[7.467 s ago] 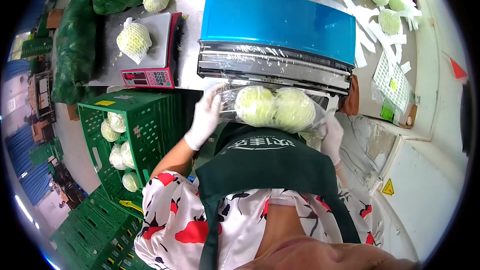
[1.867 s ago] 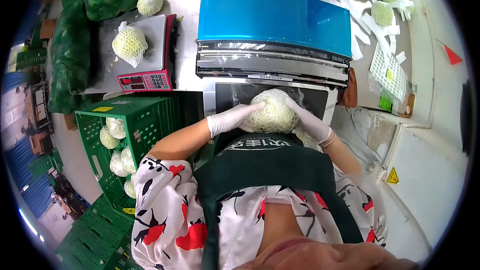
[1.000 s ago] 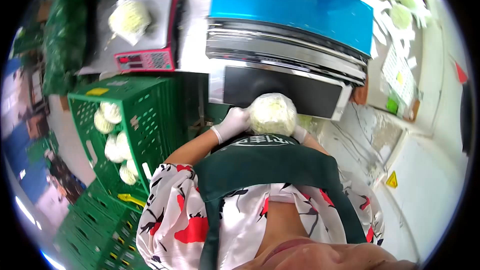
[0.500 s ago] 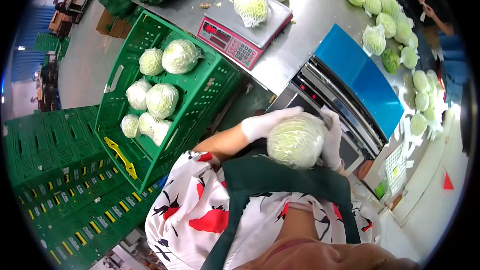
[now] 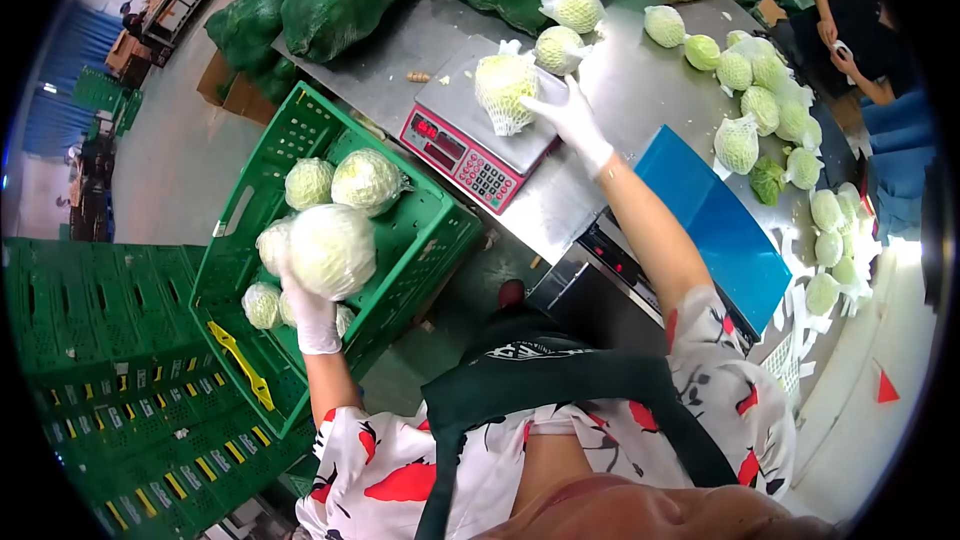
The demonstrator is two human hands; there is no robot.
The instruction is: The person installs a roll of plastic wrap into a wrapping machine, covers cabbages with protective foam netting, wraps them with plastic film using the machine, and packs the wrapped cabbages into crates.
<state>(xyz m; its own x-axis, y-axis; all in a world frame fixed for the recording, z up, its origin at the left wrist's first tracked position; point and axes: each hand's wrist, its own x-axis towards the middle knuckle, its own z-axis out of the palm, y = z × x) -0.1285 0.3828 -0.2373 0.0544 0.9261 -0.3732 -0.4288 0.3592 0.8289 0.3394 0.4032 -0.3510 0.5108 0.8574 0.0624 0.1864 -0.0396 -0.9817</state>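
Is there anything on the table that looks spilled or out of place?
Yes, slightly: a small brown piece and some pale bits lie loose on the metal table beside the scale. They look like stray scraps.

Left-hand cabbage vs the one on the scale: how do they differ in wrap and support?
Wrap: the left-hand cabbage is in clear, shiny film; the scale cabbage wears a pale mesh net, bunched at one end.
Support: the left-hand cabbage is held over the green crate in the left hand; the scale cabbage rests on the scale, with the right hand at its side.
Shared: both are rounded, pale green heads.
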